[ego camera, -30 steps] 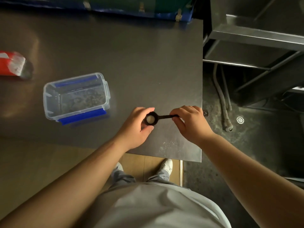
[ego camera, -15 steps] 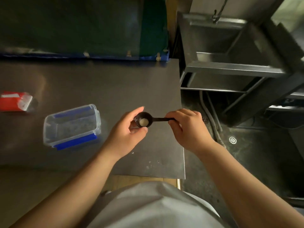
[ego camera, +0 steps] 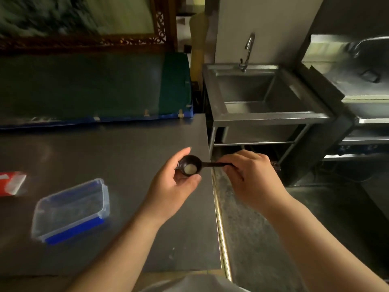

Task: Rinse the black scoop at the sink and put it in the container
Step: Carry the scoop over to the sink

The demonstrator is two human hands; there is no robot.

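The black scoop [ego camera: 190, 165] is held level over the right edge of the dark table [ego camera: 117, 148], with a pale patch inside its bowl. My left hand [ego camera: 174, 184] cups the bowl from below and the side. My right hand [ego camera: 250, 175] pinches the end of the handle, just beyond the table's edge. The clear container [ego camera: 71, 209] with blue clips stands open on the table, down to the left of my hands. The steel sink [ego camera: 265, 116] with its curved tap [ego camera: 248, 51] stands farther back on the right.
A red and white packet [ego camera: 11, 183] lies at the table's left edge. A dark floor gap with a brass strip [ego camera: 221, 218] runs between table and sink stand. More steel counters [ego camera: 366, 114] stand to the far right. A green cloth [ego camera: 126, 87] hangs behind the table.
The view has tilted up and turned right, so the sink and tap have come into sight. Both hands keep their hold on the scoop, which has moved toward the table's right edge.
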